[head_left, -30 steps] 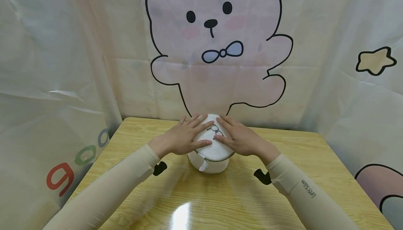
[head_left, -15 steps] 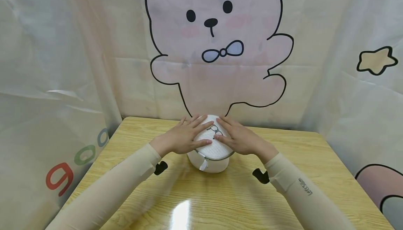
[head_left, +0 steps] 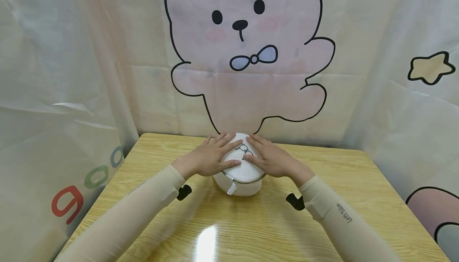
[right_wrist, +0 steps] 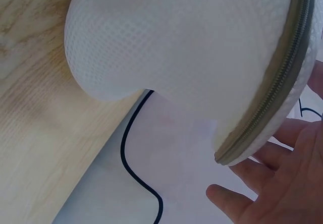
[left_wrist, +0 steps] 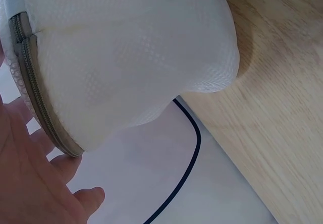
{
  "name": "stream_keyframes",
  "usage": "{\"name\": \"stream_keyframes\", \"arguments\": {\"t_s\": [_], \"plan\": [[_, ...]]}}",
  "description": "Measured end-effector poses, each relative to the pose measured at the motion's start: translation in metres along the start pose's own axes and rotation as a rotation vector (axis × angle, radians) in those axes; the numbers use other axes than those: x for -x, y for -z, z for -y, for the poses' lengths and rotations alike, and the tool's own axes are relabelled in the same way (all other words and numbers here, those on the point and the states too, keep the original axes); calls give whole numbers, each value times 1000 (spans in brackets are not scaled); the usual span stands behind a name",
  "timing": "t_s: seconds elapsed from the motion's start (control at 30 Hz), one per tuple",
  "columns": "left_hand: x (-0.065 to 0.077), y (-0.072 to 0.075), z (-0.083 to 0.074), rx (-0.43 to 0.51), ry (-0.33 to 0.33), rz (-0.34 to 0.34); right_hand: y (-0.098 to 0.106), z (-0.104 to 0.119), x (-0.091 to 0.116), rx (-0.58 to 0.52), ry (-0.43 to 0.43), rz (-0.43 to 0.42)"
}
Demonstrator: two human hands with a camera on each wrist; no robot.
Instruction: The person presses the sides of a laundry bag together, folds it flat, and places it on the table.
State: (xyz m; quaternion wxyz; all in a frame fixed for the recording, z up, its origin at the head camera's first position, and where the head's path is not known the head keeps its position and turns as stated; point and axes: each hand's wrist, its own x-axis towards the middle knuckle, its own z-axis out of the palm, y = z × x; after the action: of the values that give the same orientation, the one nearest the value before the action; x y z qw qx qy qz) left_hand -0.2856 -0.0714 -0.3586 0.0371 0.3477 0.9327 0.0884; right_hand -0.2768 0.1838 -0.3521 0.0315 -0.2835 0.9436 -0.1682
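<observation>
A white mesh laundry bag [head_left: 245,172] stands upright on the wooden table [head_left: 244,230], with a small line drawing on its top. Round the top runs a grey-brown zipper [left_wrist: 36,88], closed where it shows, and a white pull tab [head_left: 232,188] hangs at the front. My left hand [head_left: 208,156] rests on the top's left side, fingers spread and fairly straight. On the right side lies my right hand [head_left: 276,160], its fingers likewise extended over the mesh. Both wrist views show the bag's soft sides bulging and dented below the zipper; its contents cannot be seen.
A printed curtain [head_left: 244,90] with a bear drawing hangs just behind the table's back edge. More curtain [head_left: 53,94] encloses the left and right sides. Black wrist mounts [head_left: 184,192] stick out beneath both sleeves.
The top of the bag has sunk slightly under both hands. Both forearms have shifted a little inward, and the hands stay on the same spots of the bag.
</observation>
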Motion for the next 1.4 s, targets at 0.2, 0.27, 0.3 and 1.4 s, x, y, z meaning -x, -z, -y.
{"name": "stream_keyframes", "arguments": {"t_s": [0.2,0.27,0.3,1.4], "plan": [[-2,-5,1,-10,-1,-9,-5,-3,-1,-16,11,-7],[-2,-7,2,-17,-1,-13,-6,-3,-1,-25,13,-6],[-3,-8,3,-18,-2,-14,-7,-3,-1,-26,13,-4],[-5,-30,5,25,16,7,-27,-12,3,-60,-8,17]]}}
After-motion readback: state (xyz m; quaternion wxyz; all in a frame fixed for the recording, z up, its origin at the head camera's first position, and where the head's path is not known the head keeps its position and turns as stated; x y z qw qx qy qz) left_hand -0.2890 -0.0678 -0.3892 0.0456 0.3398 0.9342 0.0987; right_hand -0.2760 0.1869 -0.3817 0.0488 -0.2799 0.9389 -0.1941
